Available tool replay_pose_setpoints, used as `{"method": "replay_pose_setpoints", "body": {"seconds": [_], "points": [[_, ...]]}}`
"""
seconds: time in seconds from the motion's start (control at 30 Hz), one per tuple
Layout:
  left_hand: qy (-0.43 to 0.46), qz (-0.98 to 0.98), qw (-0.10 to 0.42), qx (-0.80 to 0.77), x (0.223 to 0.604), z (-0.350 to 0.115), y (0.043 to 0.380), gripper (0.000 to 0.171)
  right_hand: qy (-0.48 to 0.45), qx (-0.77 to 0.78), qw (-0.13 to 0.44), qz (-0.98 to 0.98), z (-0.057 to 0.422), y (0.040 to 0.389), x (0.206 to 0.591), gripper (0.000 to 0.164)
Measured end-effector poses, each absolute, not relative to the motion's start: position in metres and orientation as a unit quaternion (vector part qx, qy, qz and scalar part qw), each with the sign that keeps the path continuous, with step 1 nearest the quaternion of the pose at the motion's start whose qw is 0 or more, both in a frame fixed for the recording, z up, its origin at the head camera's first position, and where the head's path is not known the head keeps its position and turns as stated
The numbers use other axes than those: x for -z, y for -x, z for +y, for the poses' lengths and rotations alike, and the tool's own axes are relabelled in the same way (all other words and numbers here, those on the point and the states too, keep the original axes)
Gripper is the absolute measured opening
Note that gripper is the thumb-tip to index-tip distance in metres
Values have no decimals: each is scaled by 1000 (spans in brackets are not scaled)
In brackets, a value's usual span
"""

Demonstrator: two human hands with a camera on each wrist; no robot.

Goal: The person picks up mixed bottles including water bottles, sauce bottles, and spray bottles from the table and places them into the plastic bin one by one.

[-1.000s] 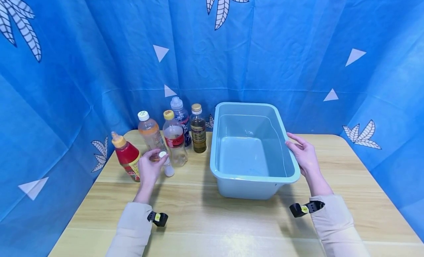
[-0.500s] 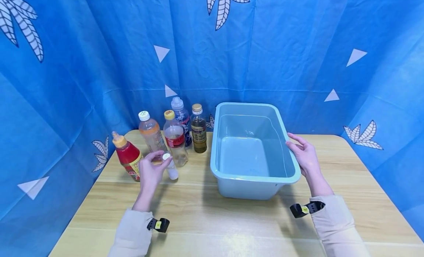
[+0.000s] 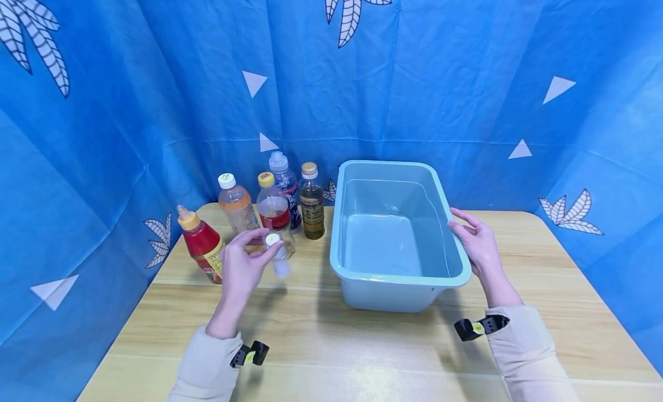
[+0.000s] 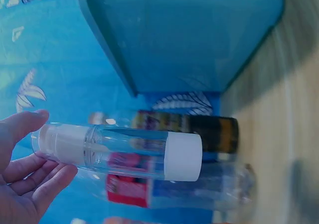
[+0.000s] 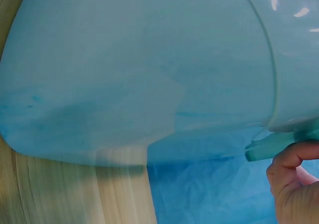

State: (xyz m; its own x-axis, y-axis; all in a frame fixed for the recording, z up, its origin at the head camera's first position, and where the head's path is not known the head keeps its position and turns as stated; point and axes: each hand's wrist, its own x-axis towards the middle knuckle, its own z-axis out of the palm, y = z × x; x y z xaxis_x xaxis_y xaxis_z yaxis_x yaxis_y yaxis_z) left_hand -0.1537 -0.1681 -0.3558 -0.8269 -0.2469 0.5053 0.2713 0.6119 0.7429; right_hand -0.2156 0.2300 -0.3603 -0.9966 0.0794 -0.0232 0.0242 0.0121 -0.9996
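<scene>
My left hand pinches a small clear pump bottle by its capped top, thumb on one side and fingers on the other. The bottle has a white base and a white pump under a clear cap, and it hangs above the table in front of a clear bottle with a red label. My right hand grips the right rim of a light blue plastic basin, which stands on the table. In the right wrist view the basin's wall fills most of the picture, with curled fingers at the rim.
Left of the basin stand a red squeeze bottle, a white-capped bottle, a blue-labelled bottle and a dark-labelled bottle. The wooden table reaches back to a blue curtain.
My left hand has moved right, lifting the pump bottle away from the red squeeze bottle and tilting it slightly. The right hand and basin stay in place.
</scene>
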Motion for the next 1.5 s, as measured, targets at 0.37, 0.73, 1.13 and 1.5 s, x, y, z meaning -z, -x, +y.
{"method": "replay_pose_setpoints", "body": {"seconds": [0.37,0.73,1.13,1.5], "points": [[65,-842,291,449,319,-148,146,33,37,-696,20,-717,230,216,360,51],[104,-853,280,427,283,-132,146,35,35,-689,20,-723,229,216,361,51],[140,-852,287,414,255,-111,158,33,38,-685,24,-727,229,217,363,50],[138,-872,262,389,237,-94,182,34,36,-696,25,-717,231,218,365,51]]}}
